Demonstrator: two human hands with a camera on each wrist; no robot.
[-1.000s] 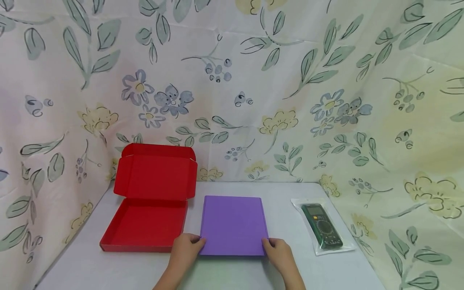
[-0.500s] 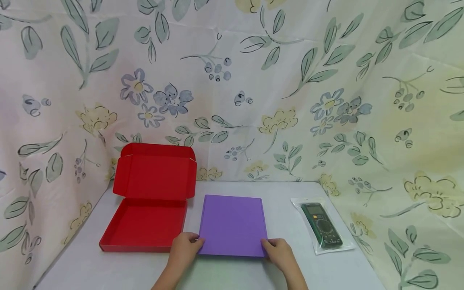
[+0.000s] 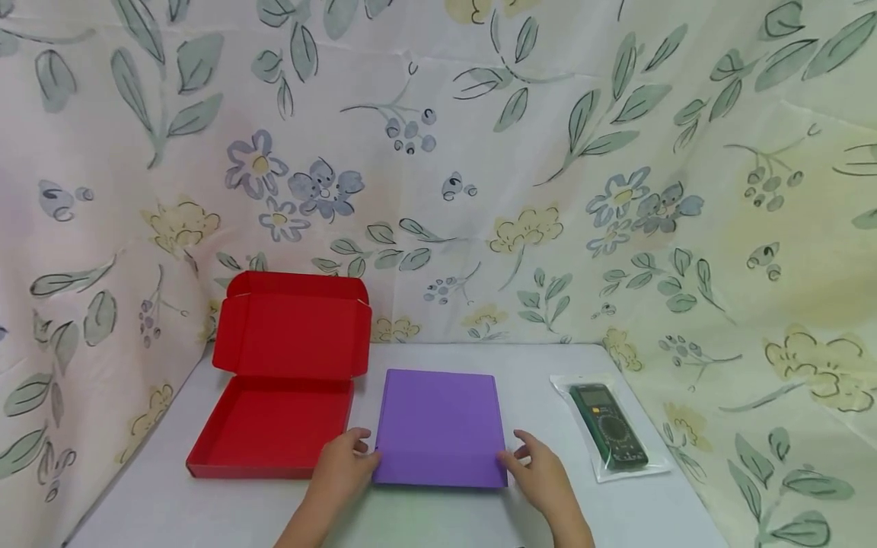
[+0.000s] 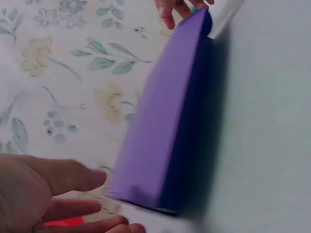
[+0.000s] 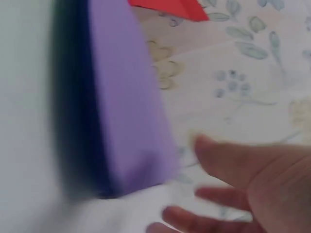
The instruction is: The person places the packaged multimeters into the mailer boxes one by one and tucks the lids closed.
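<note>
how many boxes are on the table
2: an open red box on the left side of the table, and a purple box in the middle, between the left hand and right hand. The purple one's inside is hidden.

Purple box (image 4: 158,111) — left hand (image 4: 43,194) beside, right hand (image 4: 181,8) at far end.

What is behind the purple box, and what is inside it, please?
Behind the purple box are a strip of white tabletop and the floral cloth. Its lid covers the inside, so contents cannot be seen.
</note>
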